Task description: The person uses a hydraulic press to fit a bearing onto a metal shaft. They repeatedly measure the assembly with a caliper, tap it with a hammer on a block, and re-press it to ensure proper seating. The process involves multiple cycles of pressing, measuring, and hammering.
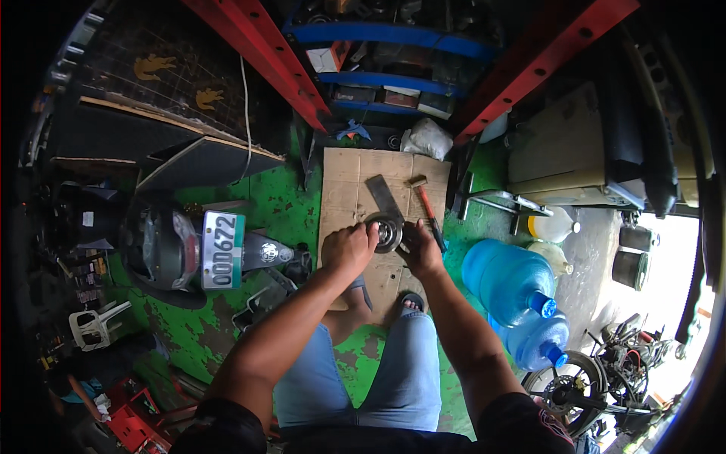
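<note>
A round metal part with a ring-shaped rim and an open centre (386, 231) is held between my hands above a sheet of cardboard (342, 181). My left hand (349, 251) grips its left edge, the thumb lying on top near the rim. On the opposite side my right hand (422, 251) has its fingers curled against the right edge; some of them are hidden beneath. Just beyond the part, a flat dark metal bar (383, 194) slants across the cardboard, its near end covered by the part. A hammer (426, 203) with a red handle lies right of the bar, close to my right hand.
Red posts (291, 83) flank a blue shelf rack (386, 32) ahead. A white plastic bag (426, 139) sits at the cardboard's far edge. Left stands a motorcycle's rear end (170, 246); right are large blue water jugs (508, 276) and a partly dismantled motorcycle (578, 386).
</note>
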Action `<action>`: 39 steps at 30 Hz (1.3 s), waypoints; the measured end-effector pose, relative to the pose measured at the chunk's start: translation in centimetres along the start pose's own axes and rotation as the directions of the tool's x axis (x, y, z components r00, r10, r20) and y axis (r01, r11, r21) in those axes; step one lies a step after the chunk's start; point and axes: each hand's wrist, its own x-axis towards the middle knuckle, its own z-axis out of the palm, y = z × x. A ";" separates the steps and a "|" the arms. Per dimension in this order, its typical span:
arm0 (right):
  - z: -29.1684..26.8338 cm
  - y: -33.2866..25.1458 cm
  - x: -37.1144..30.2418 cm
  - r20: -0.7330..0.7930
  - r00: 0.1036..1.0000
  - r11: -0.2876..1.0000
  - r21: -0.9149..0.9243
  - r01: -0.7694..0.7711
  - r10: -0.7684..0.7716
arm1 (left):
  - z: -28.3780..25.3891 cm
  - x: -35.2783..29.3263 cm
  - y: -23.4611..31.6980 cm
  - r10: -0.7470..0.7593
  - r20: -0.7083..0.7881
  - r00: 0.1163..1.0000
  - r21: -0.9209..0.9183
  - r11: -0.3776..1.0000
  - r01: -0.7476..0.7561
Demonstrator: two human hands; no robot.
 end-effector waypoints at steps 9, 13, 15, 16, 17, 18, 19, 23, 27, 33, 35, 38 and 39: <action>-8.7 -0.8 16.9 0.232 0.965 0.986 -0.085 0.144 -0.121 | 13.8 13.6 -3.0 -0.028 -0.027 0.999 0.029 0.999 0.028; -14.8 -1.3 21.3 0.099 0.995 0.877 -0.476 0.071 -0.027 | 17.1 16.4 -2.9 0.021 -0.069 0.997 0.049 0.999 -0.018; -20.3 0.1 24.4 0.033 0.871 0.018 -0.999 0.047 -0.490 | 19.5 17.8 -3.2 0.019 -0.052 0.998 0.048 0.999 -0.017; -21.2 1.5 24.3 0.042 0.832 -0.071 -0.998 0.003 -0.553 | 20.2 18.1 -3.8 0.001 -0.053 0.999 0.056 0.998 0.002; -22.1 3.2 23.8 0.057 0.787 -0.153 -0.987 -0.047 -0.614 | 20.4 18.2 -4.1 -0.029 -0.042 0.999 0.063 0.998 0.032; -22.4 3.9 23.8 0.080 0.732 -0.226 -0.969 -0.103 -0.676 | 20.7 18.6 -4.4 -0.046 -0.060 0.997 0.061 0.997 0.049; -22.6 3.6 24.9 0.124 0.701 -0.249 -0.965 -0.079 -0.702 | 21.0 19.2 -4.6 -0.061 -0.080 0.995 0.057 0.996 0.065; -25.2 3.4 27.1 0.165 0.681 -0.184 -0.982 0.045 -0.714 | 21.1 20.5 -4.4 0.007 -0.021 1.000 0.098 0.995 -0.005; -23.4 3.3 25.1 0.176 0.666 -0.075 -0.981 0.178 -0.725 | 21.2 20.3 -2.9 -0.020 0.009 1.000 0.079 0.997 0.019; -12.0 -2.6 15.6 0.183 0.827 0.413 -0.796 0.442 -0.532 | 20.8 20.9 -2.3 -0.011 0.001 1.000 0.076 0.997 0.011; -9.8 -3.4 15.2 0.249 0.827 0.470 -0.724 0.504 -0.504 | 20.6 20.9 -2.4 -0.024 0.005 1.000 0.078 0.997 0.024; -9.2 -3.4 16.5 0.144 0.922 0.618 -0.704 0.351 -0.360 | 20.5 20.5 -2.3 -0.035 0.014 0.999 0.056 0.998 0.034; -10.0 -2.8 17.7 0.101 0.937 0.618 -0.728 0.298 -0.333 | 20.5 20.3 -2.1 -0.032 0.011 0.999 0.052 0.998 0.031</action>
